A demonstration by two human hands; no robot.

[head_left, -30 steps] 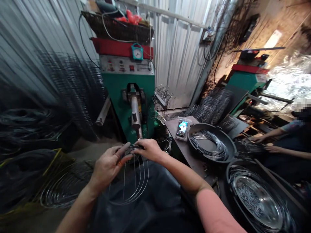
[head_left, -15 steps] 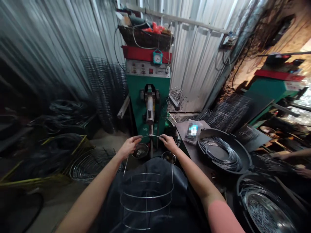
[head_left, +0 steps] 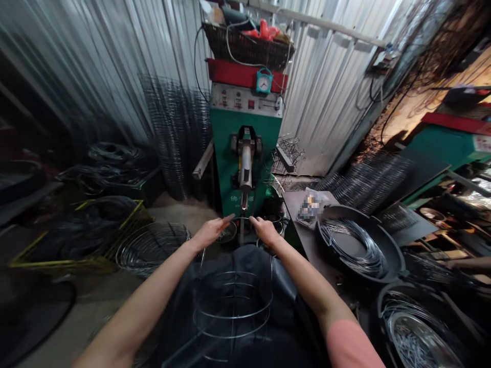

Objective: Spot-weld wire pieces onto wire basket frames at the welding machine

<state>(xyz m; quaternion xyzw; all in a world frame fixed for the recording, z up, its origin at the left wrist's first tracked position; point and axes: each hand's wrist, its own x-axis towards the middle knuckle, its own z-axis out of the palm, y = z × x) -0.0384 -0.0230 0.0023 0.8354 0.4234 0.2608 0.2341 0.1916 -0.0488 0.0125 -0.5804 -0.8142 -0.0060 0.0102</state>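
Both my hands hold a round wire frame (head_left: pixel 233 306) of several rings and upright rods over my dark apron. My left hand (head_left: pixel 211 232) pinches its far top rim on the left. My right hand (head_left: pixel 264 230) pinches the same rim on the right. The rim between them lies right under the tip of the welding head (head_left: pixel 244 174) of a green machine (head_left: pixel 245 148) straight ahead.
Black pans with loose wire rings (head_left: pixel 356 245) and small metal pieces (head_left: pixel 418 337) stand at my right, beside a phone (head_left: pixel 310 207). Stacked wire frames (head_left: pixel 149 248) and a yellow crate (head_left: pixel 76 240) lie on the floor left. Another person's hand (head_left: pixel 466 263) shows far right.
The wire frame went from bunched in my hands to hanging open over my lap. My hands then moved forward, bringing its top rim up under the welding head.
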